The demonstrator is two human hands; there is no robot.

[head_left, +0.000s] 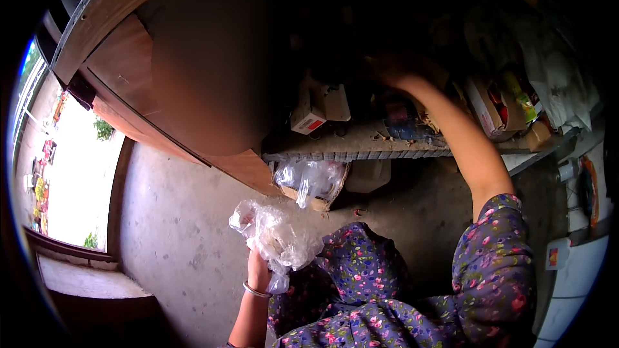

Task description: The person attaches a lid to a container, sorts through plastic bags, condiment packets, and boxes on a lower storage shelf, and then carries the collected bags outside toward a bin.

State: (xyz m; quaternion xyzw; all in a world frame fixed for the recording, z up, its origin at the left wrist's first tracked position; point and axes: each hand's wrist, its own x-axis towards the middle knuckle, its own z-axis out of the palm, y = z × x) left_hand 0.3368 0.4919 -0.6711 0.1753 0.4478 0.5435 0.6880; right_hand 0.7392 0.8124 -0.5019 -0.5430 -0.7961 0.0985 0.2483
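Observation:
My left hand [256, 263], with a bangle at the wrist, is closed on a crumpled clear plastic bag [284, 235], held above the floor in front of my lap. My right arm stretches forward over a dark, cluttered shelf [361, 145]. In the shadow there, my right hand [390, 71] is hard to see, and its fingers are lost in the dark. An opened small white box [309, 113] lies on the shelf to the left of that hand.
Under the shelf, a cardboard box [327, 196] holds clear plastic bags, beside a pale container [369, 175]. Packets fill another box [483, 113] at the shelf's right. A wooden panel [161, 122] slants along the left, near a bright doorway. Bare concrete floor [167, 219] lies below.

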